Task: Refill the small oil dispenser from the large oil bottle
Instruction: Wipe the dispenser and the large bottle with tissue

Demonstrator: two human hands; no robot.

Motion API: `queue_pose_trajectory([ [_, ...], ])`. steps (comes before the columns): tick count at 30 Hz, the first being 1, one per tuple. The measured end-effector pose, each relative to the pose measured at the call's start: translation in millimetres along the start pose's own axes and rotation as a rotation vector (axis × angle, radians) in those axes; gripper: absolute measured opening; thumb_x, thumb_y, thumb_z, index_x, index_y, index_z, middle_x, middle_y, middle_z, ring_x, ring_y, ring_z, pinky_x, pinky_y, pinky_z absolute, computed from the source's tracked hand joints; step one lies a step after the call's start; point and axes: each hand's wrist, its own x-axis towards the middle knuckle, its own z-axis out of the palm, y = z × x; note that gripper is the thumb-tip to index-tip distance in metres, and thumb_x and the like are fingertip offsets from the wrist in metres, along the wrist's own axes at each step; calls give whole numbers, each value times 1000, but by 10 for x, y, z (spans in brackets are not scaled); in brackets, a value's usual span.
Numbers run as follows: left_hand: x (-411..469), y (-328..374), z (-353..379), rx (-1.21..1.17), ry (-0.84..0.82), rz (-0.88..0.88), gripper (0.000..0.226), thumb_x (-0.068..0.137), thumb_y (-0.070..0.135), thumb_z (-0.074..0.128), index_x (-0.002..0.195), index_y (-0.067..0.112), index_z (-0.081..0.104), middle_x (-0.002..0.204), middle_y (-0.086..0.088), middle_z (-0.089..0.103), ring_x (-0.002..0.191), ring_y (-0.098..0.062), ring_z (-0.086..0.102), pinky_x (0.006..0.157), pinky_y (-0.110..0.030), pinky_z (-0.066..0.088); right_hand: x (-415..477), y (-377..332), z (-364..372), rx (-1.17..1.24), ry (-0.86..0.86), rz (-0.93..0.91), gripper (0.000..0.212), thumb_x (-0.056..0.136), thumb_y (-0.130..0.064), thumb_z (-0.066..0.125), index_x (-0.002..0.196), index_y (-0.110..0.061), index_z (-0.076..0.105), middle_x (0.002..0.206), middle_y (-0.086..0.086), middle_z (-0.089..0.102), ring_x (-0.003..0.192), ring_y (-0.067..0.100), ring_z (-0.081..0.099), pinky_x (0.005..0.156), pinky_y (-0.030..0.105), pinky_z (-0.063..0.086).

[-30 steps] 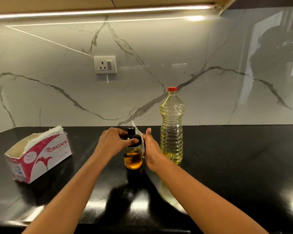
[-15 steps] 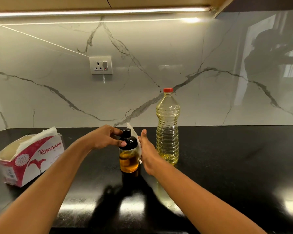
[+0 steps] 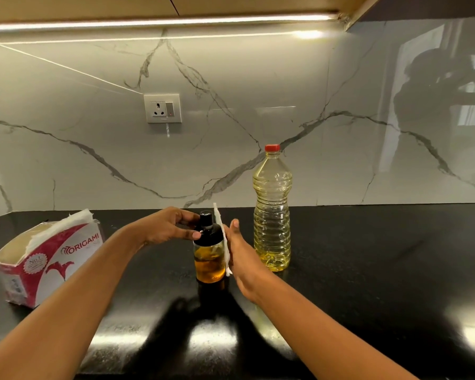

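Observation:
The small oil dispenser (image 3: 209, 263) stands on the black counter, with amber oil in its glass body and a black cap on top. My left hand (image 3: 168, 226) grips that black cap from the left. My right hand (image 3: 242, 259) presses a white tissue (image 3: 222, 237) flat against the dispenser's right side. Just right of my right hand stands the large oil bottle (image 3: 272, 212), clear plastic with a red cap on it and a little pale yellow oil at its bottom.
A red and white tissue box (image 3: 47, 256) lies open on the counter (image 3: 368, 256) at the left. A marble backsplash with a wall socket (image 3: 162, 108) rises behind. Bare counter stretches to the right of the large bottle.
My left hand has shifted from covering the dispenser's top to gripping the cap from the left side. The right hand keeps the tissue against the dispenser. The camera has drifted slightly.

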Motion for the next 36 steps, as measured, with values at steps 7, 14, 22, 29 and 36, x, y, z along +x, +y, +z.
queue_pose_trajectory([
  [7, -46, -16, 322, 173, 506, -37, 46, 74, 42, 76, 117, 30, 66, 106, 10, 70, 91, -3, 63, 85, -25, 49, 117, -37, -26, 47, 63, 7, 72, 88, -67, 28, 137, -18, 47, 141, 3, 47, 128, 18, 44, 108, 33, 30],
  [14, 27, 109, 424, 181, 618, -95, 42, 75, 38, 77, 112, 20, 71, 100, -2, 73, 85, -8, 62, 68, -16, 42, 238, -364, 71, 21, 105, -46, 60, 98, -54, 17, 118, -20, 63, 129, 11, 58, 118, 25, 51, 104, 40, 37],
  [22, -94, -79, 268, 72, 509, -66, 35, 75, 34, 76, 107, 23, 72, 98, 3, 70, 96, -14, 62, 88, -32, 46, 84, -128, -100, 30, 51, -77, 62, 99, -52, 16, 127, -15, 57, 126, 1, 60, 117, 14, 52, 102, 32, 36],
  [29, -116, -37, 269, 10, 463, -50, 23, 72, 32, 78, 94, 31, 72, 97, -1, 70, 96, -23, 62, 94, -42, 48, 189, -286, 84, 57, 68, -17, 56, 96, -58, 21, 111, -24, 62, 121, 11, 63, 110, 23, 57, 102, 42, 42],
  [36, -208, 1, 267, -14, 338, 25, 19, 71, 36, 70, 86, 48, 71, 92, 18, 73, 93, 5, 64, 84, -18, 44, 16, -25, -181, 87, 105, -61, 41, 101, -43, 30, 108, -26, 67, 105, -2, 70, 103, 16, 62, 91, 33, 48],
])
